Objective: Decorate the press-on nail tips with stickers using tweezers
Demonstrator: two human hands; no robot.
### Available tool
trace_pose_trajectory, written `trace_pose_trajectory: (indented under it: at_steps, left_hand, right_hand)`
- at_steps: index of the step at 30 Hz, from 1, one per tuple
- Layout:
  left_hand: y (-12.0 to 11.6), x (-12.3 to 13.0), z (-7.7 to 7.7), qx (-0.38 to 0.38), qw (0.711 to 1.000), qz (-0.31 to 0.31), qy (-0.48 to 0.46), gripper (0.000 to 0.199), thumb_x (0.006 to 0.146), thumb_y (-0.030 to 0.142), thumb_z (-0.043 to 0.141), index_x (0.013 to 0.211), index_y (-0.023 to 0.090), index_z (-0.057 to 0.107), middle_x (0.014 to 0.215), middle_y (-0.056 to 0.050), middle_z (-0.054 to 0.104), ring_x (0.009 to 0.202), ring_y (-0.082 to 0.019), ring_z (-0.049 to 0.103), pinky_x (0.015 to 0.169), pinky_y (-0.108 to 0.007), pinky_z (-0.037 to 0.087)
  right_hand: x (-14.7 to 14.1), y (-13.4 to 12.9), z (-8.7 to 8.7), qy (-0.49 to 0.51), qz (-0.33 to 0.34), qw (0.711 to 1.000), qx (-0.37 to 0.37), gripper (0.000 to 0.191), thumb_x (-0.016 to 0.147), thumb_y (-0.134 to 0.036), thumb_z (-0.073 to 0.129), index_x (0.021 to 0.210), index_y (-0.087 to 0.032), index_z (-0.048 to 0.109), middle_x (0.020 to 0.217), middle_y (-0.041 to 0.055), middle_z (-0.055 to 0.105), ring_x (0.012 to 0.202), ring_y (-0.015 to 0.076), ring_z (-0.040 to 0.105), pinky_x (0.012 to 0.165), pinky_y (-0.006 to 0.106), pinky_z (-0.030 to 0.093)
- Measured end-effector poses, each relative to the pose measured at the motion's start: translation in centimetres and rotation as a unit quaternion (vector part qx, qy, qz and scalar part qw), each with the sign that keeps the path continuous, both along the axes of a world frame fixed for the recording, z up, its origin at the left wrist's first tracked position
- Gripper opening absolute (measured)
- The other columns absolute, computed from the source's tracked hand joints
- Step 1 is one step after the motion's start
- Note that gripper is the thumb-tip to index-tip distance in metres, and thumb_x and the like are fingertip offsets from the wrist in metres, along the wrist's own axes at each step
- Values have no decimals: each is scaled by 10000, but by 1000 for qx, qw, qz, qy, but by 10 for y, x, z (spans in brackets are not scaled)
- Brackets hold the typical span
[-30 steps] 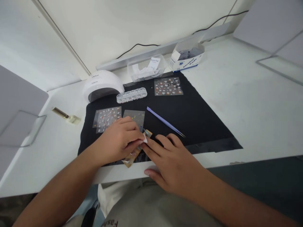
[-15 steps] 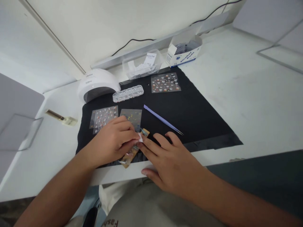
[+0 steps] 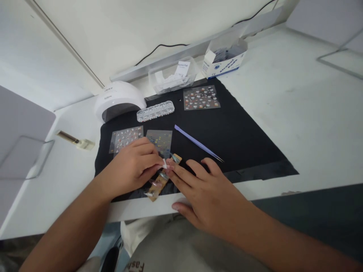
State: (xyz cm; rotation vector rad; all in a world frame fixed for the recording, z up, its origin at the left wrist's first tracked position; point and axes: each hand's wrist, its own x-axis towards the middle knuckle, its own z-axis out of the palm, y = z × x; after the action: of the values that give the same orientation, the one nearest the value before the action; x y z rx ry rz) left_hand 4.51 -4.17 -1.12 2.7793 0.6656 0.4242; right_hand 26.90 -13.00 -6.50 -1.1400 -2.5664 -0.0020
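Observation:
My left hand (image 3: pixel 135 163) pinches a small folded white pad (image 3: pixel 165 164) between thumb and fingers. The pad is right at the index fingertip of my right hand (image 3: pixel 202 192), whose fingers are stretched out and spread. Below both hands lies a narrow tan strip (image 3: pixel 154 194) with glossy nail-like pieces in grey-blue, pink and clear; its middle is partly hidden by my fingers. A clear sticker sheet (image 3: pixel 167 140) with small yellow shapes shows behind my left hand. Purple tweezers (image 3: pixel 197 142) lie beyond my right hand on the black mat (image 3: pixel 241 139).
Along the back stand a white nail lamp (image 3: pixel 120 94), a clear tub (image 3: pixel 159 88) of white packets and an alcohol pad box (image 3: pixel 227 68). More sticker sheets (image 3: pixel 201 98) and a rhinestone case (image 3: pixel 155 111) lie on the mat. At left lies a gold-capped bottle (image 3: pixel 85 144).
The white pad in my left hand has shifted slightly away from my right index finger, showing more of its fingertip. The whole view has moved a little.

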Motion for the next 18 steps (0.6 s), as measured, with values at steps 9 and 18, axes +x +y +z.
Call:
trace_pose_trajectory:
  at_steps: [9, 18]
  left_hand:
    - [-6, 3, 5, 12, 999, -1, -37, 135, 996, 134, 555, 939, 160, 674, 841, -58, 686, 794, -196, 554, 744, -338, 468]
    - [-8, 11, -1, 22, 1000, -2, -5, 196, 1003, 150, 537, 923, 138, 715, 842, -87, 693, 778, -224, 538, 714, -371, 462]
  right_hand:
    - [1, 1, 2, 0, 1, 1000, -8, 562, 998, -475, 519, 1404, -92, 584, 1472, 146, 618, 1094, 315, 523, 890, 487, 330]
    - [1, 0, 4, -5, 1, 1000, -6, 566, 986, -477, 541, 1400, -93, 587, 1427, 161, 642, 1063, 319, 538, 878, 504, 367]
